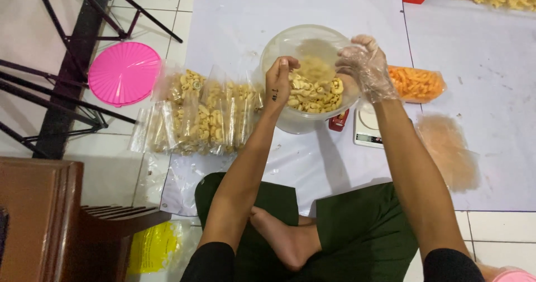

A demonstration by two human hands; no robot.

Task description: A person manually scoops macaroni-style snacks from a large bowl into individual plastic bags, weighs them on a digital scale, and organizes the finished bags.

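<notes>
A clear round plastic tub (296, 123) stands on the white sheet in front of me, half full of pale curled macaroni crackers (314, 92). My left hand (279, 81) is bare and grips the tub's near left rim. My right hand (365, 67) wears a thin clear plastic glove and rests on the right rim, fingers bent over the edge toward the crackers. Nothing shows pinched in its fingers.
Several filled clear bags of crackers (201, 111) lie left of the tub. A pink round lid (124, 73) sits further left by black metal legs. A small white scale (367, 130), an orange snack bag (416, 84) and a wooden chair (61, 215) are nearby.
</notes>
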